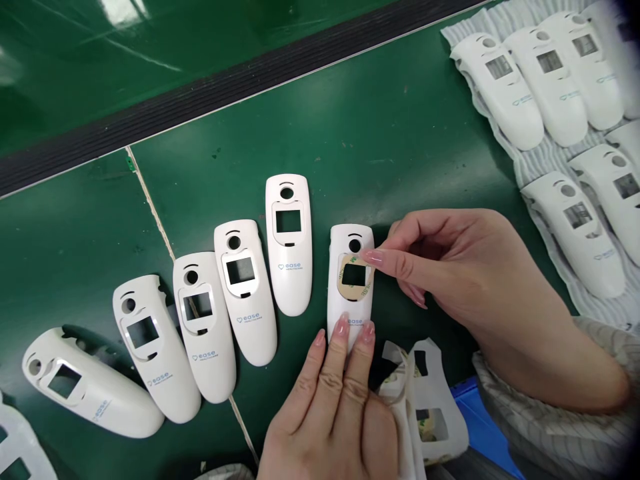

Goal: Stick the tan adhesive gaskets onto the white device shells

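Note:
A white plastic device casing (350, 235) lies on the green bench with its square window and round hole facing up. Around the window sits a tan adhesive ring (346, 288). My right hand (465, 280) comes in from the right, with thumb and index fingertip pinched at the ring's upper right edge. My left hand (330, 413) presses its fingertips on the casing's lower end, covering part of the printed "ease" logo. To the left lie several matching casings (245, 333) in a fan, without tan rings.
The green bench (350, 133) has a dark ribbed strip (200, 100) across it. Several white casings lie on a striped cloth (537, 180) at upper right. Below my right arm are a striped sleeve (550, 400), a white sheet with cutouts (435, 400), and a blue bin (480, 420).

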{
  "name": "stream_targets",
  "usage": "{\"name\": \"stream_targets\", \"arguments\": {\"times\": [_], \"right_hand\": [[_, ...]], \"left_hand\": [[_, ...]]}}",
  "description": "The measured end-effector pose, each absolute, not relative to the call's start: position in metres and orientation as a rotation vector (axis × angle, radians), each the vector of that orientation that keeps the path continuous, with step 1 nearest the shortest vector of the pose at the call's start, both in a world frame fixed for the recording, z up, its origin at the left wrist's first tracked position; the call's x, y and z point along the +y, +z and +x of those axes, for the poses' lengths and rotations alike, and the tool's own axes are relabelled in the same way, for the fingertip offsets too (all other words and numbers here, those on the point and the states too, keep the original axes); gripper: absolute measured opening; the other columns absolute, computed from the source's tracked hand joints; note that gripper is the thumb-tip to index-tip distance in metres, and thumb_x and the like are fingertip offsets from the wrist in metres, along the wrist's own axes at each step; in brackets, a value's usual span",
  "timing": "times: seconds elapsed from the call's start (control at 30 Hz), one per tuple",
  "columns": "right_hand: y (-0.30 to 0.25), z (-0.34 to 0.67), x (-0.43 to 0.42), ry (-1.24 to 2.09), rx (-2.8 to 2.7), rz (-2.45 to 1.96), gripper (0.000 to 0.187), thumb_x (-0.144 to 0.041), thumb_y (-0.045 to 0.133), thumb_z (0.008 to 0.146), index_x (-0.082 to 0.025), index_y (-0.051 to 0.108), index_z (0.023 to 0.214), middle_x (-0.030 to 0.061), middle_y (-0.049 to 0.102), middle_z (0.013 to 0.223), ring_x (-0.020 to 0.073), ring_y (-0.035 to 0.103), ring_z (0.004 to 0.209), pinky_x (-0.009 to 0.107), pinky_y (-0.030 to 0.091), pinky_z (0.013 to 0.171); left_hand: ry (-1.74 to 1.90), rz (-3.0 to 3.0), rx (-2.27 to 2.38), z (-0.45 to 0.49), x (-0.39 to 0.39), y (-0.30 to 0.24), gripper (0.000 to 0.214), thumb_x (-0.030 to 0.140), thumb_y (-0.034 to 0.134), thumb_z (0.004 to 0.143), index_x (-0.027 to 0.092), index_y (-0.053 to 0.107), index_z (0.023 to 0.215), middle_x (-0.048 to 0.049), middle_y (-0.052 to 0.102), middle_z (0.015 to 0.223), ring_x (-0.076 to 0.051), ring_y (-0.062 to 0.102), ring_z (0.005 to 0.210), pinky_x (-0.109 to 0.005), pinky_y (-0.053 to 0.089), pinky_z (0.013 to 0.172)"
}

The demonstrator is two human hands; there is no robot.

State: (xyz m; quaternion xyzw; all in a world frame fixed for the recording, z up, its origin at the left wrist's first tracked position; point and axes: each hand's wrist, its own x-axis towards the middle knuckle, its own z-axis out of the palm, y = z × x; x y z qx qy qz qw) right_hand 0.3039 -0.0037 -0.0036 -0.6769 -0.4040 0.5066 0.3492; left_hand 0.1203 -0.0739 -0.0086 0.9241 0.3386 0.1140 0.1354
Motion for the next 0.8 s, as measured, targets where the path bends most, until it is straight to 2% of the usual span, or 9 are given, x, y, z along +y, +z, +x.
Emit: {"name": "stream_targets", "arguments": {"times": [0.27,0.53,0.8], "right_hand": [[-0.0035,0.3038,-0.0032,1.315,-1.064,-1.785,0.029,-0.039,0.084,0.065,-0.018,0.064,0.058,-0.0029,0.056,0.050,0.0062,0.041,0.040,0.022,0.027,0.036],[-0.0056,0.3055,-0.0039,1.287,-1.102,-1.759,0.026,-0.034,0.084,0.066,-0.019,0.064,0.057,-0.0036,0.057,0.050,0.0056,0.041,0.040,0.022,0.027,0.035],[-0.0056,0.3037,-0.0020,1.270,-1.128,-1.792,0.028,-0.035,0.083,0.066,-0.019,0.063,0.056,-0.0043,0.052,0.044,0.0064,0.039,0.038,0.023,0.026,0.035]], "left_hand": [[0.307,2.732,0.908,0.1177,-0.0688,-0.0080,0.025,0.008,0.041,0.094,0.012,0.064,0.086,-0.0136,0.059,0.130,-0.030,0.052,0.122,-0.038,0.050,0.101],[0.398,2.785,0.812,0.1162,-0.0651,-0.0131,0.021,0.011,0.045,0.093,0.010,0.064,0.083,-0.0190,0.062,0.125,-0.035,0.056,0.116,-0.040,0.057,0.091],[0.314,2.658,0.983,0.1205,-0.0723,-0.0062,0.025,0.005,0.042,0.093,0.013,0.064,0.084,-0.0112,0.057,0.132,-0.029,0.051,0.124,-0.038,0.046,0.105]]}}
